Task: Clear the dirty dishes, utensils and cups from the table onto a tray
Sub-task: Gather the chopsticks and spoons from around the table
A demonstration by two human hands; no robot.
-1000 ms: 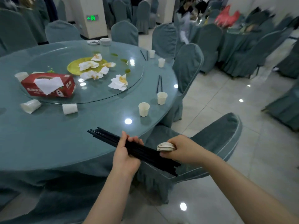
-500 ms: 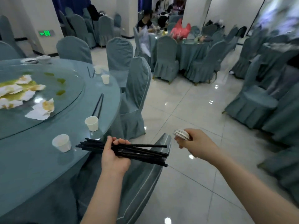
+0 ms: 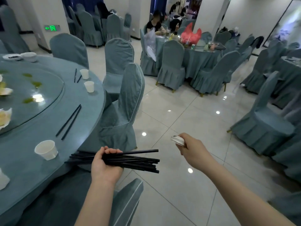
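My left hand [image 3: 105,165] grips a bundle of several black chopsticks [image 3: 138,159], held level beside the round table's edge [image 3: 91,128]. My right hand [image 3: 193,150] is out over the floor and holds a small stack of white cups or dishes [image 3: 177,139], mostly hidden by my fingers. On the blue tablecloth lie a pair of black chopsticks [image 3: 69,122], a nearer paper cup [image 3: 46,150], two farther paper cups [image 3: 89,86] [image 3: 84,73] and another chopstick pair [image 3: 76,77]. A white bowl [image 3: 30,56] and a small dish [image 3: 12,57] sit at the far edge.
A glass turntable [image 3: 40,95] carries crumpled napkins [image 3: 4,118] and green scraps. Covered chairs stand close: one [image 3: 125,103] against the table ahead, one [image 3: 128,201] just below my left arm. Tiled floor [image 3: 179,185] opens to the right. People sit at a far table [image 3: 200,54].
The view has swung right, away from the table toward the open floor. My right hand has let go of the chopstick bundle and moved right with its stack; my left hand keeps the chopsticks.
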